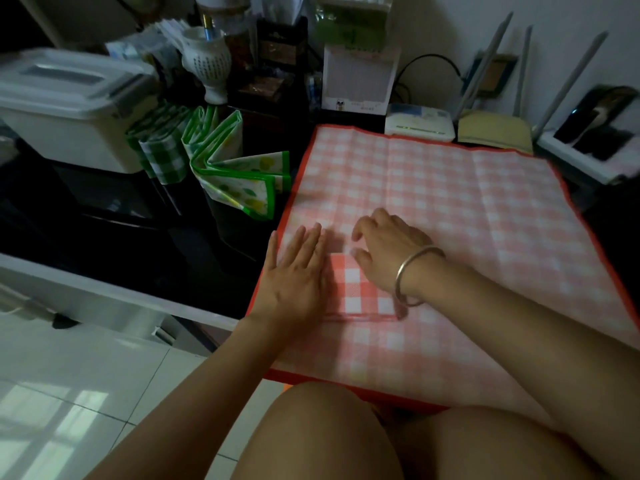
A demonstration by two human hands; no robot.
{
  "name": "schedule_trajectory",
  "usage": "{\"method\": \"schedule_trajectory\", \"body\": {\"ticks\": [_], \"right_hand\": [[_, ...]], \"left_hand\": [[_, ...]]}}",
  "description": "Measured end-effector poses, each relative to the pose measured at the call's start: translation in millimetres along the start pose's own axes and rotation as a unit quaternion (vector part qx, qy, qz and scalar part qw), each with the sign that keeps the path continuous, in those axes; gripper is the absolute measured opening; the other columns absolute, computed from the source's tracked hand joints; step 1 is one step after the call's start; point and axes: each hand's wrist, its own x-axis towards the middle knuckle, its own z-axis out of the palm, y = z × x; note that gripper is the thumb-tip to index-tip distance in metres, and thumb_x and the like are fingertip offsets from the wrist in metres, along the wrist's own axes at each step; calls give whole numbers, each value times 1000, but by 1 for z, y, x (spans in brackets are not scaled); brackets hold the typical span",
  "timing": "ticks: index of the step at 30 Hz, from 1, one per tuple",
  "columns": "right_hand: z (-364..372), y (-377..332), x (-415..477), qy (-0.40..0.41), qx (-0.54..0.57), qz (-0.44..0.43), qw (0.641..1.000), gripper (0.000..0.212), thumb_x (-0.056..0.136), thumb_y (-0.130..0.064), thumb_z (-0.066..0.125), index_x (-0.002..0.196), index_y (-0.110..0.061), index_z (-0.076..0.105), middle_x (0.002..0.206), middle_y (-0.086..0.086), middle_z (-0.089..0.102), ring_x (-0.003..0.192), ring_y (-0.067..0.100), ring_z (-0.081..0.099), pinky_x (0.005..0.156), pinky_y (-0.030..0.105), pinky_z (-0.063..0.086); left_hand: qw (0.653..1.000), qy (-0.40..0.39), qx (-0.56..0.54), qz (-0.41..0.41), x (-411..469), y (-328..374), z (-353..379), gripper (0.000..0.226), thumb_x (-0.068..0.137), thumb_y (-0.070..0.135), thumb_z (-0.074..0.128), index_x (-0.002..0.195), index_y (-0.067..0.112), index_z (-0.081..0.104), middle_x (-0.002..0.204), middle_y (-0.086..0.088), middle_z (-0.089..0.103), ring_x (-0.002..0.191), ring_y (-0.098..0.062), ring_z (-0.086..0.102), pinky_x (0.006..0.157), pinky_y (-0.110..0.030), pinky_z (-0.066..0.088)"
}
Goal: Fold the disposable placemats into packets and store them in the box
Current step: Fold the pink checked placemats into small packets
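Note:
A large pink checked placemat (467, 216) with a red border lies spread flat in front of me. On its near left part sits a small folded packet (356, 289) in brighter red and white checks. My left hand (294, 271) presses flat, fingers straight, on the mat just left of the packet. My right hand (388, 251), a silver bangle on its wrist, rests over the packet's far right corner with fingers loosely bent. Several green folded placemats (221, 161) stand fanned out to the left. Behind them is a white lidded plastic box (69, 109), its lid on.
A white vase (207, 60), a dark wooden holder (280, 46), a calendar (360, 77), a white router (419, 123) with tall antennas and a dark device (595, 123) line the back. A dark glass surface (121, 209) lies left. My knees are below, over white floor tiles (69, 393).

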Motion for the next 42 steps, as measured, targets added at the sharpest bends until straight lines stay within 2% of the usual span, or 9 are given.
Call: {"method": "schedule_trajectory", "body": {"ticks": [3, 9, 13, 18, 22, 27, 33, 36, 42], "right_hand": [[-13, -2, 9, -165, -52, 15, 985, 56, 88, -47, 59, 132, -15, 44, 131, 8, 50, 116, 28, 50, 97, 40, 44], [-23, -19, 29, -280, -114, 30, 953, 58, 84, -46, 68, 128, -10, 56, 120, 4, 64, 105, 24, 61, 90, 30, 49], [-28, -18, 23, -256, -30, 42, 965, 40, 84, -36, 69, 111, -7, 66, 97, 6, 66, 81, 24, 61, 71, 26, 48], [-18, -9, 19, -178, 224, 105, 952, 34, 84, -23, 70, 115, -10, 64, 111, 9, 67, 100, 27, 65, 90, 39, 53], [-13, -20, 21, -151, 361, 102, 915, 29, 84, -13, 70, 112, -9, 64, 108, 9, 68, 94, 23, 65, 86, 34, 54], [-9, -34, 41, -118, 340, 55, 931, 31, 81, -17, 73, 110, -16, 65, 95, -1, 64, 86, 15, 60, 75, 24, 47], [-3, -36, 68, -59, 386, 68, 918, 19, 80, -17, 73, 94, -18, 61, 90, 2, 67, 87, 24, 66, 76, 31, 52], [-3, -36, 81, -30, 392, 88, 915, 22, 79, -20, 74, 98, -15, 63, 92, 3, 66, 87, 24, 65, 75, 31, 51], [-3, -48, 106, 46, 374, 166, 911, 26, 77, -36, 68, 94, -17, 61, 99, 6, 67, 91, 28, 63, 77, 33, 50]], "left_hand": [[999, -28, 15, 1, 2, 0, -4, 72, 89, 45, -14, 156, 20, -4, 164, 2, -3, 150, -18, -11, 118, -51, -15], [998, -61, 27, 1, -3, 9, -15, 69, 92, 45, -9, 155, 18, -8, 163, -2, -11, 150, -20, -14, 119, -49, -13], [998, 35, -41, -27, -7, -3, -48, 62, 101, 26, 36, 156, 17, 11, 164, -7, 0, 150, -25, 8, 122, -46, 10], [975, 179, -28, -131, 6, -70, -91, 83, 71, -11, 51, 149, 12, 33, 156, -13, 29, 138, -36, 33, 111, -48, 33], [988, 75, 81, -103, 33, -118, -104, 99, 75, 2, 63, 156, 16, 8, 164, -6, 1, 149, -29, 6, 119, -44, 14], [982, -46, 184, 5, 71, -139, -113, 96, 82, 7, 58, 156, 26, 0, 162, 2, -19, 149, -24, -16, 121, -47, 5], [993, -45, 104, -30, 102, -144, -119, 60, 86, 39, 69, 137, 19, 44, 138, -3, 48, 127, -25, 43, 91, -41, 46], [990, -14, 124, -69, 110, -143, -122, 45, 88, 50, 64, 118, 17, 59, 111, -6, 60, 116, -25, 47, 73, -35, 43], [975, 63, 171, -125, 116, -140, -112, 41, 88, 54, 60, 100, 16, 66, 96, -7, 61, 112, -27, 49, 69, -33, 34]]}}
